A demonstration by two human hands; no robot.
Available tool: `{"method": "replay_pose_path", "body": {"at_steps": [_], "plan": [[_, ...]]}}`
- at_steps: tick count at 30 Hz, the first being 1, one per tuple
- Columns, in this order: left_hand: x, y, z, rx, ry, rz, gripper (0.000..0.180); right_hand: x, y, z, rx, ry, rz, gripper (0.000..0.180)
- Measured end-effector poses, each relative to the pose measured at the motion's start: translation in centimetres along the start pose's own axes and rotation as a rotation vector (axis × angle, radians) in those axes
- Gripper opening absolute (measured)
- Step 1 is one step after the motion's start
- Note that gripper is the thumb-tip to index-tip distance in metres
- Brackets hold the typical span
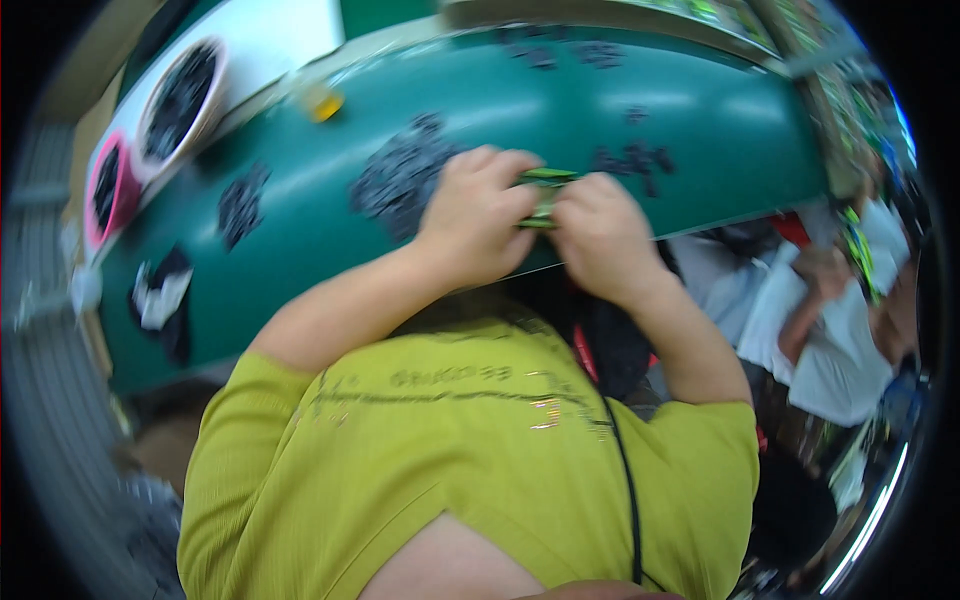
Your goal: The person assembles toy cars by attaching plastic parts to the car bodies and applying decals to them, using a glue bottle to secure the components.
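Both of my hands meet over the front edge of a green table (300, 160). Between them is a small bright-green piece (545, 208), strip-like and partly covered by my fingers, its exact kind unclear. My left hand (480, 210) is closed on its left side, and my right hand (603, 232) pinches it from the right. Just beyond my left hand lies a broad heap of small flat dark-grey pieces (395, 178). A looser group of similar dark pieces (638, 163) sits past my right hand.
At the far left, a pale round basket (222, 90) and a pink basket (128, 205) hold dark pieces. A smaller dark pile (240, 205), a black-and-white bundle (162, 298) and a yellow object (325, 104) rest on the table. Another person's arm (815, 290) shows at right.
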State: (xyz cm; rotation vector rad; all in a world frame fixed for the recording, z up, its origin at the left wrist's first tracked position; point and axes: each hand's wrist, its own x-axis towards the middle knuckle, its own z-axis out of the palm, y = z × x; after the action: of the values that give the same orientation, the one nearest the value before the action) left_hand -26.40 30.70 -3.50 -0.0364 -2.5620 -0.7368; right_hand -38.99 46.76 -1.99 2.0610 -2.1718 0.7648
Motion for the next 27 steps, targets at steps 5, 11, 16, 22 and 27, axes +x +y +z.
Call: {"method": "replay_pose_path", "body": {"at_steps": [5,11,16,22,27], "plan": [[-0.7,-0.4,0.5,-0.010,-0.010,0.041,0.011,0.0,0.1,1.2,-0.006,0.022,-0.081,0.008],[-0.8,0.0,0.3,-0.007,-0.021,-0.011,0.014,-0.1,-0.2,0.9,0.029,-0.049,0.010,0.011],[-0.4,0.2,-0.1,0.069,-0.048,0.045,0.016,0.0,0.1,1.1,-0.040,0.007,-0.075,0.012],[-0.3,-0.4,0.1,0.008,-0.052,0.003,0.014,0.4,0.6,1.5,0.037,-0.021,-0.083,0.011],[0.1,0.1,-0.5,-0.005,0.009,0.025,0.012,0.2,0.4,0.5,-0.027,-0.087,-0.053,0.011]]}}
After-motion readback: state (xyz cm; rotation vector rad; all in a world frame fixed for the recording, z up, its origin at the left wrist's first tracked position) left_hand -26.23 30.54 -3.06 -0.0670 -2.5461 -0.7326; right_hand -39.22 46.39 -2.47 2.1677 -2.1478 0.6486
